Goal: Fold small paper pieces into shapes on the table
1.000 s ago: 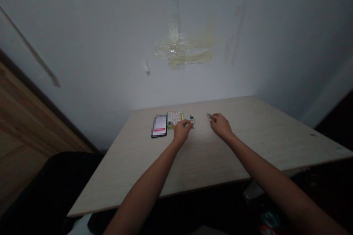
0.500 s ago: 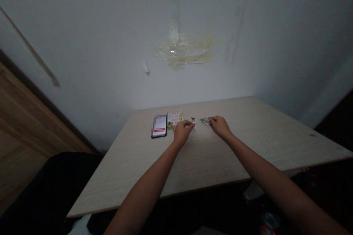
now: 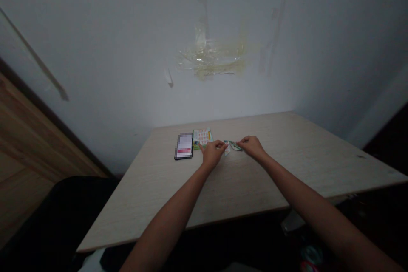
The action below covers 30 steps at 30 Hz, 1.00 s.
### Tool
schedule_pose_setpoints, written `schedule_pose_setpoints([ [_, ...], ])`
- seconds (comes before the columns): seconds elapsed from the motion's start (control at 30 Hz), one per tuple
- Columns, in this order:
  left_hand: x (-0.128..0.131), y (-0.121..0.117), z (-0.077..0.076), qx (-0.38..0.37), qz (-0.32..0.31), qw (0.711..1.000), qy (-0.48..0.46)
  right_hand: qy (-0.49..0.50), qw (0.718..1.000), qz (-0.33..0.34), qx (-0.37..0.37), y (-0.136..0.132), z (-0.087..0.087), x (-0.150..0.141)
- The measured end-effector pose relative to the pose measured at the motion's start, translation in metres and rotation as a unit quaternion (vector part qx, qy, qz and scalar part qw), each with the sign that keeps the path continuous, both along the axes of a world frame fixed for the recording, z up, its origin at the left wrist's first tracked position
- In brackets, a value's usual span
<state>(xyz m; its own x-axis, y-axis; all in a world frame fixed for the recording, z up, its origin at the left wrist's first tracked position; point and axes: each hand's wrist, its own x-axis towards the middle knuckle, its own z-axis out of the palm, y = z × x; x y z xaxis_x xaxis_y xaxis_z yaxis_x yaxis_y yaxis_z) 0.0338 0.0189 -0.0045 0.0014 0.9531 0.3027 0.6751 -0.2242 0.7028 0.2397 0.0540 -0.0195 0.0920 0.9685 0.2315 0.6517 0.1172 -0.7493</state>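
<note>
My left hand [image 3: 213, 154] is closed in a pinch on a small white printed piece of paper [image 3: 227, 150]. Just to its right, my right hand [image 3: 253, 146] pinches a folded green-and-white printed piece of paper [image 3: 236, 146] between thumb and fingers. The two pieces meet or nearly meet; whether they are joined I cannot tell. Behind and left of my left hand lies a colourful printed leaflet [image 3: 203, 134], partly covered by that hand. Touching or almost touching the leaflet's left side is a phone [image 3: 184, 146] with a lit, blurred screen.
All this rests on a pale wooden table [image 3: 153, 204] pushed against a grey wall [image 3: 127, 51]. Wrinkled clear tape [image 3: 210, 57] clings to the wall. A dark object [image 3: 63, 216] stands left of the table, before a wooden panel [image 3: 25, 136].
My right hand has moved slightly left and down with its paper, closing the gap to the left piece. My left hand has shifted a little right, and its paper is turned differently.
</note>
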Motion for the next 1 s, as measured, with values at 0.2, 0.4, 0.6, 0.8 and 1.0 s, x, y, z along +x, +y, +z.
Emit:
schedule_pose_setpoints([
  [0.2, 0.002, -0.002, 0.002, -0.01, 0.002, 1.0, 0.013, -0.008, 1.0, 0.006, 0.021, -0.004, 0.003, -0.006],
  [0.4, 0.005, -0.001, -0.002, 0.006, -0.002, 1.0, 0.013, 0.017, 0.997, 0.02, 0.075, -0.012, 0.005, -0.02],
  [0.6, 0.004, -0.001, -0.002, 0.007, 0.004, 1.0, 0.006, 0.069, 0.996, 0.05, 0.027, -0.009, -0.001, -0.022],
  [0.8, 0.002, 0.0, -0.002, 0.022, 0.014, 1.0, 0.002, 0.167, 0.982, 0.086, 0.011, 0.0, -0.008, -0.02],
  [1.0, 0.001, -0.001, -0.002, 0.022, 0.019, 1.0, 0.001, 0.216, 0.97, 0.108, -0.007, 0.003, -0.007, -0.018],
])
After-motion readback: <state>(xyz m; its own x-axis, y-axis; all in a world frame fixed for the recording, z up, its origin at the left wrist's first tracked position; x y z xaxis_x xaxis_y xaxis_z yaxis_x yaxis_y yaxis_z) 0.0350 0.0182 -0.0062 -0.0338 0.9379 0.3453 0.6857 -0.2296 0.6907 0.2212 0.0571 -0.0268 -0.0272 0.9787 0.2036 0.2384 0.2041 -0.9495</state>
